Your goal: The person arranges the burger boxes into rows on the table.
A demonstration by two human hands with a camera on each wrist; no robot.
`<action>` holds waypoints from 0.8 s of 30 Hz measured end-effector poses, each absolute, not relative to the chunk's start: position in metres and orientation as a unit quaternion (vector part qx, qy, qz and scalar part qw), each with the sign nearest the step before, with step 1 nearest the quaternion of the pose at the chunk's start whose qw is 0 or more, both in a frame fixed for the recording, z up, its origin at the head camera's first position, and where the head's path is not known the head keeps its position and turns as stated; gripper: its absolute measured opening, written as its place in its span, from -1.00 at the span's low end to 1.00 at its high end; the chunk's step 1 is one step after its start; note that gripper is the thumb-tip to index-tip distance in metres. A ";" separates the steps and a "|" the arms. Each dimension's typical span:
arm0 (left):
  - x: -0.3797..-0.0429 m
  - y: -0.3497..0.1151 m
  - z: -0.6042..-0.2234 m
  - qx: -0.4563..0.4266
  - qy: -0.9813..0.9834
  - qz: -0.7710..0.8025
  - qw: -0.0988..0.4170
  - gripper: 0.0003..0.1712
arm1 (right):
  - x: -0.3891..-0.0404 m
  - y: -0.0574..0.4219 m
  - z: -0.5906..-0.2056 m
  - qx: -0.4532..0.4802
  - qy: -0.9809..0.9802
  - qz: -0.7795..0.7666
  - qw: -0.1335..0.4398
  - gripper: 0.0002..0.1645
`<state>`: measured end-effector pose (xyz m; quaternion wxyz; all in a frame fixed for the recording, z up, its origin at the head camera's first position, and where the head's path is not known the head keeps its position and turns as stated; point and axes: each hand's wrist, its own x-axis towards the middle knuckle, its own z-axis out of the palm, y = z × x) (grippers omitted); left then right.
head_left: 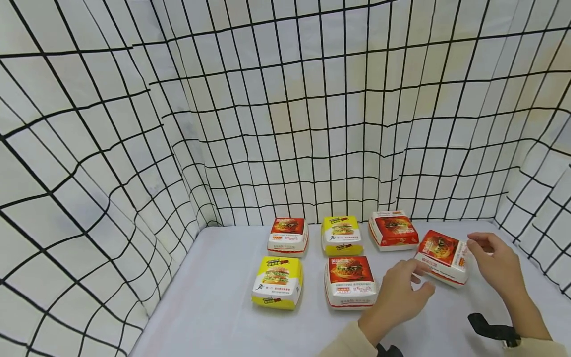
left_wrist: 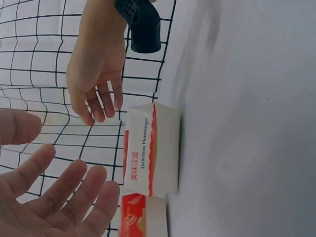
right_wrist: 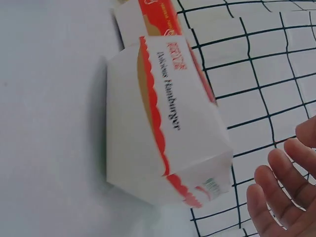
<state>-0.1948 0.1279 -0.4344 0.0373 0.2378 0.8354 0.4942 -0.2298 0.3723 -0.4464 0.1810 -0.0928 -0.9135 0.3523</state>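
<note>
A white-and-red hamburger box (head_left: pixel 442 255) sits turned at an angle at the right end of the table. On its left side is my left hand (head_left: pixel 398 296), fingers relaxed near the box's lower left corner. My right hand (head_left: pixel 496 262) hovers at the opposite side, fingertips close to the right edge. In the left wrist view both hands are loosely spread and stand apart from the "Delicious Hamburger" box (left_wrist: pixel 148 153). The right wrist view shows the right hand's fingers (right_wrist: pixel 284 168) beside the box (right_wrist: pixel 168 123), with a gap between them.
Farther left stand red-topped boxes (head_left: pixel 351 282), (head_left: pixel 287 238), (head_left: pixel 393 230) and yellow ones (head_left: pixel 277 282), (head_left: pixel 342 235), in two rough rows on the white table (head_left: pixel 214 297). White walls with a black grid (head_left: pixel 312 124) enclose the back and sides.
</note>
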 end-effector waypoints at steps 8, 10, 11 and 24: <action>-0.201 0.161 -0.456 0.133 0.828 0.541 0.060 -0.57 | -0.238 0.389 -0.469 -0.129 -0.904 0.383 0.137 -0.25; -0.202 0.171 -0.462 0.113 0.832 0.541 0.058 -0.51 | -0.238 0.392 -0.472 -0.134 -0.904 0.387 0.122 -0.18; -0.203 0.175 -0.464 0.104 0.835 0.538 0.056 -0.48 | -0.238 0.393 -0.473 -0.136 -0.905 0.388 0.113 -0.14; -0.210 0.207 -0.477 0.028 0.847 0.529 0.037 -0.09 | -0.245 0.393 -0.486 -0.071 -0.903 0.424 0.025 0.09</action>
